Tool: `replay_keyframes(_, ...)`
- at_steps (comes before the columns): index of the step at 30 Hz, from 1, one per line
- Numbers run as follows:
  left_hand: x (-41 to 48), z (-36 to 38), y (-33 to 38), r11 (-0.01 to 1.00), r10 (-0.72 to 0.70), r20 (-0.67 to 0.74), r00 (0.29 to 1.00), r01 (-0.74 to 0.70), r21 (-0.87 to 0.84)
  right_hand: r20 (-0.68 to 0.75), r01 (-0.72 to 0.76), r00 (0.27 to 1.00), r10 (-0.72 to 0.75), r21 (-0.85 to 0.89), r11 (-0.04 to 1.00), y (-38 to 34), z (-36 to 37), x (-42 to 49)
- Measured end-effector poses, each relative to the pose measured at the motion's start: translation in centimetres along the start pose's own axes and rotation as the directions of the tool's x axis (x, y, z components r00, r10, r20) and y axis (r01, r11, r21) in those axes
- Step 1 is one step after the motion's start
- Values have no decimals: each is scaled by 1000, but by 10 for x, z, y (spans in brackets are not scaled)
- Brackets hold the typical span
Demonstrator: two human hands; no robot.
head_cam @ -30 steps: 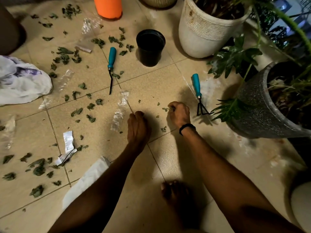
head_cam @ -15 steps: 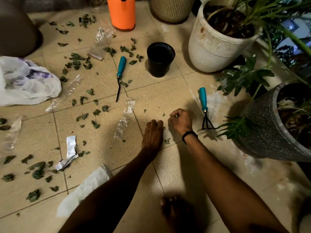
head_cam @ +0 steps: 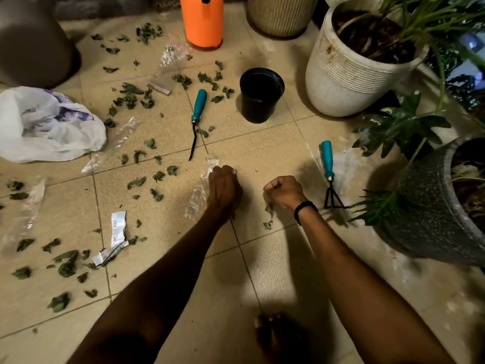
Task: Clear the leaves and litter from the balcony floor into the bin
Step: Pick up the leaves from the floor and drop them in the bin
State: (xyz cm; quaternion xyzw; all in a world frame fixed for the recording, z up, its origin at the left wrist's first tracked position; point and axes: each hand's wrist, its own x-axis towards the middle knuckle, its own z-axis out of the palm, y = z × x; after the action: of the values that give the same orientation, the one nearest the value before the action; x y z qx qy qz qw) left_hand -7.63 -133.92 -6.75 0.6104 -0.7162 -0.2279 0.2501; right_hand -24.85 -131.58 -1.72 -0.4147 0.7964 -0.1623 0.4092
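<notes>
Left hand (head_cam: 224,190): low over the beige tiled floor (head_cam: 262,143), fingers curled, knuckles against the edge of the crumpled clear plastic wrapper (head_cam: 196,200). I cannot tell whether I actually grip it.
Right hand (head_cam: 284,191): clenched, thumb pressed to forefinger. Contents, if any, are hidden.
Nearest target: two small green leaf scraps (head_cam: 267,225) on the floor just below my right wrist.
Remaining litter: dry green leaves (head_cam: 136,182) lie thick to my left, with more clear film and a torn white paper wrapper (head_cam: 116,227).
Bin: probably the small round black plastic pot (head_cam: 259,109) ahead, upright and well apart from both hands. This is a judgement.
Step in hand: hand-gathering the patch between my hands.
Method: pinch the scraps flat against the tile, fold the wrapper round them, and carry one bundle.
Caution: keep both fists closed in transit, because dry fragments will crumble and drop.
Obstacle: the teal-handled hand rake (head_cam: 328,164) lies near my right hand, so I should reach clear of its tines.
</notes>
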Motion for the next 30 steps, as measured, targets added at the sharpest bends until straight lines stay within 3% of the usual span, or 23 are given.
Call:
replay_keyframes(3, -6, -1, 5, 998, -41, 105, 994, 36, 45, 1, -38, 999, 38, 47, 998, 11, -4, -11)
replay_keyframes(5, -10, -2, 5, 995, -94, 93, 991, 97, -24, -2, 3, 1000, -3, -14, 1000, 22, 3, -19)
replay_keyframes(8, -14, 3, 2, 999, -4, 64, 998, 1, 50, 33, 65, 998, -62, -88, 994, 39, 14, -35)
replay_keyframes(10, -9, 3, 5, 999, -40, 95, 995, 37, 27, 67, 130, 990, -125, -78, 988, 47, 20, -44)
replay_keyframes(15, -18, -9, 8, 917, -222, 4, 975, 210, -338, 151, 373, 928, -341, -383, 845, 59, 36, -58)
replay_keyframes(16, -22, -15, 11, 844, -318, 69, 946, 315, -433, 131, 375, 927, -352, -392, 840, 60, 38, -60)
replay_keyframes(17, -25, -21, 14, 680, -434, 192, 880, 459, -572, 82, 366, 928, -365, -391, 844, 62, 38, -61)
replay_keyframes(19, -30, -33, 16, 177, -506, 495, 706, 647, -742, 23, 361, 928, -371, -292, 886, 63, 39, -67)
replay_keyframes(21, -35, -45, 10, -199, -451, 653, 608, 645, -738, 13, 296, 953, -302, -253, 921, 56, 38, -71)
replay_keyframes(23, -39, -52, -1, -327, -457, 686, 566, 611, -721, 33, 252, 968, -250, -202, 947, 55, 36, -70)
replay_keyframes(24, -42, -54, -3, -316, -479, 688, 545, 625, -714, 4, 207, 978, -209, -189, 960, 54, 35, -67)
replay_keyframes(25, -45, -53, -5, -241, -509, 663, 549, 648, -722, -23, 149, 988, -153, -120, 982, 54, 33, -64)
replay_keyframes(26, -48, -54, -3, -85, -551, 595, 586, 670, -738, -38, 98, 995, -98, -4, 995, 51, 31, -63)
replay_keyframes(28, -56, -50, -2, 440, -566, 361, 741, 642, -628, -13, -46, 999, 50, 236, 971, 45, 28, -63)
replay_keyframes(29, -62, -46, -3, 709, -475, 247, 845, 533, -461, -1, -78, 997, 82, 299, 951, 44, 28, -62)
replay_keyframes(30, -70, -41, -5, 872, -344, 194, 919, 389, -297, 10, -83, 996, 84, 325, 942, 43, 29, -61)
